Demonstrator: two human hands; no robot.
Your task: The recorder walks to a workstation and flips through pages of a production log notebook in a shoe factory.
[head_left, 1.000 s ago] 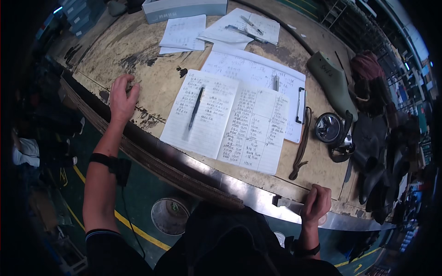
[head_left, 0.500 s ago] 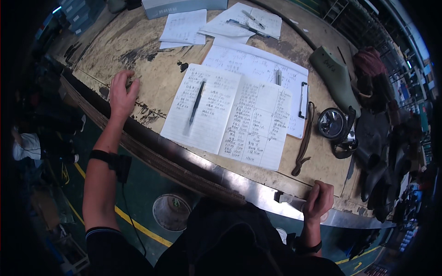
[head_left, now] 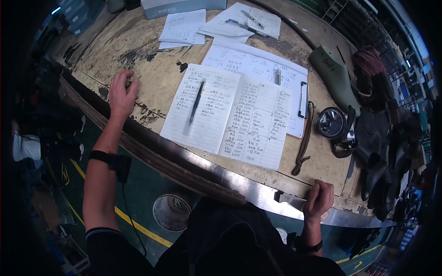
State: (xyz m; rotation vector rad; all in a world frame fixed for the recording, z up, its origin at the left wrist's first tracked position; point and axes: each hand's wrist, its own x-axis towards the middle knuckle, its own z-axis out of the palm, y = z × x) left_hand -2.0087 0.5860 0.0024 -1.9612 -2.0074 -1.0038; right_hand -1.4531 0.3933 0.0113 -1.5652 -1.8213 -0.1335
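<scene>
My left hand (head_left: 123, 94) rests on the worn tabletop near its left front edge, fingers loosely curled and nothing seen in them. At the right front edge, my right hand (head_left: 318, 200) lies in a loose fist beside the metal edging (head_left: 251, 184), also with nothing showing in it. Between them an open notebook (head_left: 214, 133) with handwritten pages lies flat. A dark pen (head_left: 197, 102) rests across its left page. The notebook partly covers a clipboard (head_left: 303, 103) with written sheets, and a grey pen (head_left: 278, 77) lies on those.
Loose papers (head_left: 183, 26) and several pens lie further back, near a grey-blue box (head_left: 184, 7). To the right are a brown cord (head_left: 301, 154), a green shoe last (head_left: 332, 76), a headlamp (head_left: 331, 123) and dark shoe parts (head_left: 375, 142). A bucket (head_left: 171, 212) stands below the table.
Both my hands and the things on the table stay where they were. At the far left, a person in the background has shifted slightly.
</scene>
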